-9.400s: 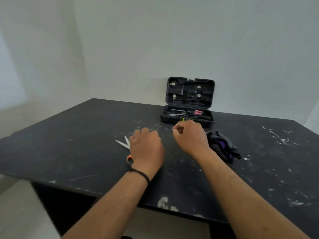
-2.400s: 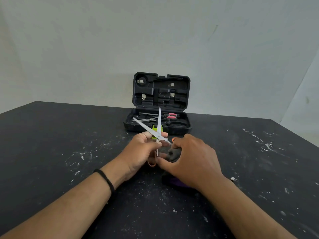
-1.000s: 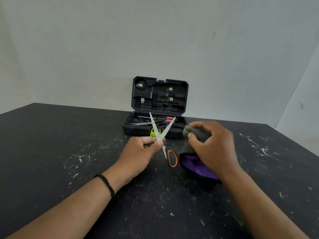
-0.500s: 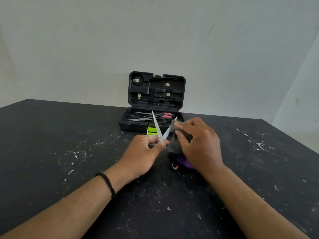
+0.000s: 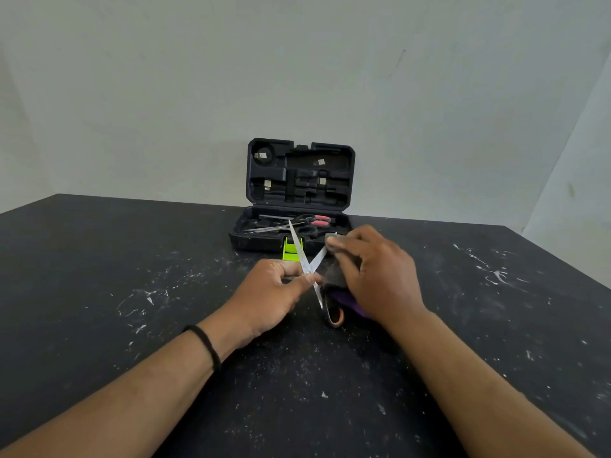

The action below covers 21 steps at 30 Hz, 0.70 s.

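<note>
Holding the orange-handled scissors [image 5: 301, 256] with blades spread, we're pinching them at the pivot with our left hand [image 5: 264, 292], while our right hand [image 5: 380, 279] is gripping a grey-purple cloth [image 5: 334, 277] against one blade, just in front of the tool case [image 5: 301, 180].

Both our forearms come in bare from the side away from the tool case [image 5: 299, 180], converging twd its front. Our left hand [image 5: 269, 292] sits just in front of the case, knuckles up, thumb & index pinching the scissors [image 5: 308, 269] at the pivot, other fingers curled under. There's a black band [image 5: 206, 345] on that wrist. Our right hand [image 5: 380, 276], beside the left & a bit nearer the case, curls over a dark cloth [image 5: 334, 277], w/ fingertips [image 5: 345, 243] pressing it onto one blade.
</note>
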Each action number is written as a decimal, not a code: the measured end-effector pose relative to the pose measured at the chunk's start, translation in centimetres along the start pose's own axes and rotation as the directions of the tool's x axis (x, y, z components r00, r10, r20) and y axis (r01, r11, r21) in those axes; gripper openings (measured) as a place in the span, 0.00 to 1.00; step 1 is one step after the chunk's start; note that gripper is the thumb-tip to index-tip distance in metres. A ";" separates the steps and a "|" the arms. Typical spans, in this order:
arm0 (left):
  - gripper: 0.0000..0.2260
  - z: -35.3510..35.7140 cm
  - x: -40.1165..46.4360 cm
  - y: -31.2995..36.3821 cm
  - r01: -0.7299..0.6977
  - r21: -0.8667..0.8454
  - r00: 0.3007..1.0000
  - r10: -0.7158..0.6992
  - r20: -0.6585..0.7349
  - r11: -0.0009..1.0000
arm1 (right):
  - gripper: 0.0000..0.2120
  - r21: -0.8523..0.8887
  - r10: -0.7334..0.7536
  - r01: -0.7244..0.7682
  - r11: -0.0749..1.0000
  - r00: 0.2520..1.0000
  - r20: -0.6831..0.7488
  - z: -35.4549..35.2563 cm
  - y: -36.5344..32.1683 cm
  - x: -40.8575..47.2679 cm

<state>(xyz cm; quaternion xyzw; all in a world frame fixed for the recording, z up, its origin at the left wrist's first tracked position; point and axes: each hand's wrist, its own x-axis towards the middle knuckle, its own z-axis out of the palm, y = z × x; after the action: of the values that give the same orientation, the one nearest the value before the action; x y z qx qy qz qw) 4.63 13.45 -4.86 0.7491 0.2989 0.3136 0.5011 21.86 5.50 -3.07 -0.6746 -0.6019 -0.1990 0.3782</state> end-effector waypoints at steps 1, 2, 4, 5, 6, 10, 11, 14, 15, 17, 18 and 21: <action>0.10 -0.1 -0.1 0.0 0.003 -0.013 1.000 -0.003 0.001 1.000 | 0.10 -0.008 -0.017 0.017 1.000 1.000 0.012 0.1 -0.3 0.0; 0.09 -0.1 -0.2 0.1 0.000 -0.043 1.000 0.000 0.008 0.999 | 0.09 0.006 -0.070 0.070 0.998 0.997 0.042 0.1 -0.9 -0.6; 0.08 -0.2 -0.2 0.1 -0.004 -0.087 1.000 0.007 0.028 0.996 | 0.09 0.043 -0.206 0.203 0.978 0.972 0.115 0.1 -1.7 -2.2; 0.08 -0.3 -0.3 0.1 -0.004 -0.078 1.000 0.007 0.031 0.997 | 0.10 0.047 -0.210 0.205 0.978 0.970 0.126 -0.1 -1.4 -2.2; 0.09 -0.3 -0.3 0.2 -0.003 -0.055 0.999 0.005 0.032 0.998 | 0.11 0.033 -0.145 0.142 0.989 0.984 0.108 -0.2 -0.7 -1.6; 0.10 -0.4 -0.3 0.0 0.009 -0.022 0.999 -0.008 0.043 1.000 | 0.09 -0.029 -0.037 0.039 0.999 0.998 0.056 -0.4 -0.7 -0.3; 0.10 -0.4 -0.3 0.0 0.003 -0.043 0.999 -0.001 0.045 0.999 | 0.09 -0.001 -0.106 0.107 0.994 0.991 0.083 -0.4 -1.3 -1.0; 0.11 -0.5 -0.2 -0.2 -0.006 -0.033 0.999 0.008 0.045 0.999 | 0.10 0.030 -0.138 0.135 0.990 0.981 0.134 -0.4 -1.0 -2.0; 0.10 -0.5 -0.2 -0.1 -0.010 -0.023 0.999 0.011 0.052 1.000 | 0.11 -0.019 -0.042 0.044 0.999 0.993 0.106 -0.4 -0.2 -1.2; 0.08 -0.3 -0.5 0.1 -0.032 -0.030 0.995 0.035 0.090 0.999 | 0.10 -0.114 0.180 -0.170 0.979 0.981 0.076 -0.4 1.6 0.3; 0.08 -0.2 -0.5 0.1 -0.043 -0.033 0.994 0.046 0.099 0.999 | 0.10 -0.104 0.244 -0.238 0.966 0.969 0.050 -0.4 2.1 0.5; 0.08 -0.4 -0.3 0.2 -0.022 -0.080 0.999 0.025 0.046 0.997 | 0.11 0.073 0.279 -0.272 0.959 0.954 -0.110 -1.5 2.5 -0.3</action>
<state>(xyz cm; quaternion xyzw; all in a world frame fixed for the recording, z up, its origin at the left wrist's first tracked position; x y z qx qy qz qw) 4.14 13.35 -4.61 0.7393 0.2655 0.3133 0.5336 24.54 4.21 -2.98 -0.7277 -0.4838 -0.1668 0.4566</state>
